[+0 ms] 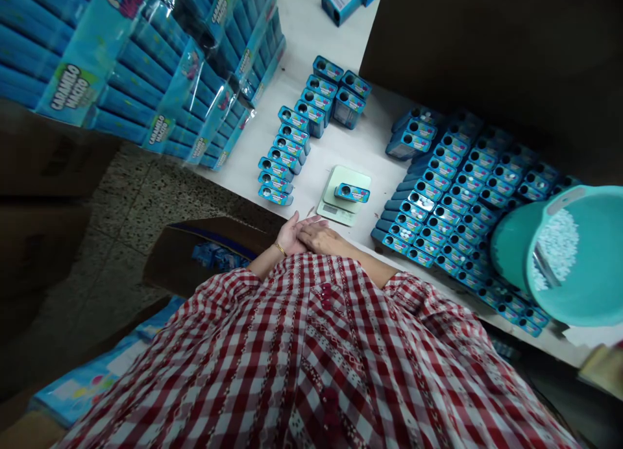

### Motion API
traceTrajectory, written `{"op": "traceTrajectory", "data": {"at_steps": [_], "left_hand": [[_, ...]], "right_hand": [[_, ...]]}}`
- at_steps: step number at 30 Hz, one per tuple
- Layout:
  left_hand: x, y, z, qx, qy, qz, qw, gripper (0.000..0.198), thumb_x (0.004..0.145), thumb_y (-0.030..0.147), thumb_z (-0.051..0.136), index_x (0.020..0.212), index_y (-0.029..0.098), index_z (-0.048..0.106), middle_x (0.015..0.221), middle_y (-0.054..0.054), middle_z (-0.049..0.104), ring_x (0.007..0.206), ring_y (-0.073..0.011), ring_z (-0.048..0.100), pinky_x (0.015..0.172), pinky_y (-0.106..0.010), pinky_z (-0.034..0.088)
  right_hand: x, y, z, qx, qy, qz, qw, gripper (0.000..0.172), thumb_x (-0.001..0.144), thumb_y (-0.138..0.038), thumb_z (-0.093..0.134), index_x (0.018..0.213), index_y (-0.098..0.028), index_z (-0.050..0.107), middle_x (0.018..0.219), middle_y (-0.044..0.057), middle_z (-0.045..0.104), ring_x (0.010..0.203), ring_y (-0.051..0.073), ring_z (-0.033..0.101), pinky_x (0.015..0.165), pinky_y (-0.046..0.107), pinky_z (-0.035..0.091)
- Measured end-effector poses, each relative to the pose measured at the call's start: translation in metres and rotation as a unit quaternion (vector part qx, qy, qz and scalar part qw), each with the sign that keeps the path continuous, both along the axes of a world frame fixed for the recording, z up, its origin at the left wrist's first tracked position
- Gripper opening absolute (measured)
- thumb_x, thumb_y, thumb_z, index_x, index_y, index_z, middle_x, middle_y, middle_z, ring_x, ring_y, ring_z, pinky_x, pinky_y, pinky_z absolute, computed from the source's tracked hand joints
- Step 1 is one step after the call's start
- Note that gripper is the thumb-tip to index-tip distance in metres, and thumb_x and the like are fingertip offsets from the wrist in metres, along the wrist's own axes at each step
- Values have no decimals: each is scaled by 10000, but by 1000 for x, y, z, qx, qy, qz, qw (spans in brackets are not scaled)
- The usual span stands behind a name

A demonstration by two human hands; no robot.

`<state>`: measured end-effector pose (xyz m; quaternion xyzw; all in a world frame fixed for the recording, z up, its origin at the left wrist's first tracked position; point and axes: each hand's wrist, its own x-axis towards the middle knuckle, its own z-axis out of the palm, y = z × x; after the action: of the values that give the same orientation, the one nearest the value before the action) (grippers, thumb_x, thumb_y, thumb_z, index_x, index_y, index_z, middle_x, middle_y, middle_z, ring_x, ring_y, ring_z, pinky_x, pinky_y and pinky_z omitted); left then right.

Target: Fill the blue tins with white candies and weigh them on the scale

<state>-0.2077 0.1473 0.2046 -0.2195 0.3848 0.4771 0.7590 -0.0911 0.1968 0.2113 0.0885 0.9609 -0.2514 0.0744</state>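
My left hand lies at the table's front edge, palm turned up, a gold bracelet at its wrist. Across its fingers rests my right hand, fingers stretched out and loosely laid over the left. Neither hand visibly holds anything. Just beyond them is a pale green digital scale with a small display. One blue candy box with a round hole in its top sits on the scale. To the left of the scale, a line of similar blue boxes stands upright, their holes dark.
Many blue boxes stand in rows at right, some with white pieces on top. Beside them a turquoise bucket contains white pellets and a scoop. Wrapped display packs are stacked at left, above an open carton.
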Motion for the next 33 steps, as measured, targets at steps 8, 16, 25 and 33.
{"op": "traceTrajectory", "data": {"at_steps": [8, 16, 25, 33], "left_hand": [[5, 10, 3, -13, -27, -58, 998, 457, 943, 286, 212, 1120, 64, 571, 845, -126, 689, 833, -214, 669, 844, -384, 482], [7, 12, -11, -1, -9, -39, 999, 338, 923, 239, 336, 847, 87, 627, 686, -85, 677, 628, -146, 646, 746, -295, 501], [4, 14, -11, 12, 12, -40, 999, 367, 918, 266, 342, 1015, 66, 634, 866, -140, 711, 860, -195, 673, 899, -339, 447], [-4, 6, -16, 7, 16, -14, 1000, 381, 917, 253, 335, 1111, 58, 600, 881, -144, 708, 867, -197, 670, 912, -351, 439]], "right_hand": [[12, 0, -10, -70, 57, -77, 993, 273, 902, -118, 373, 1034, -112, 612, 1073, 137, 614, 971, 170, 574, 853, 320, 475], [36, 29, 9, -142, 164, -252, 943, 186, 859, -164, 462, 954, -166, 622, 916, 77, 639, 873, 160, 582, 804, 288, 474], [56, 84, 5, -31, 118, -371, 921, 239, 861, -203, 457, 1024, -166, 627, 958, 98, 645, 891, 199, 586, 815, 321, 464], [61, 86, 8, -55, 199, -445, 872, 174, 848, -255, 504, 886, -194, 662, 871, 44, 672, 792, 164, 611, 744, 299, 488]]}}
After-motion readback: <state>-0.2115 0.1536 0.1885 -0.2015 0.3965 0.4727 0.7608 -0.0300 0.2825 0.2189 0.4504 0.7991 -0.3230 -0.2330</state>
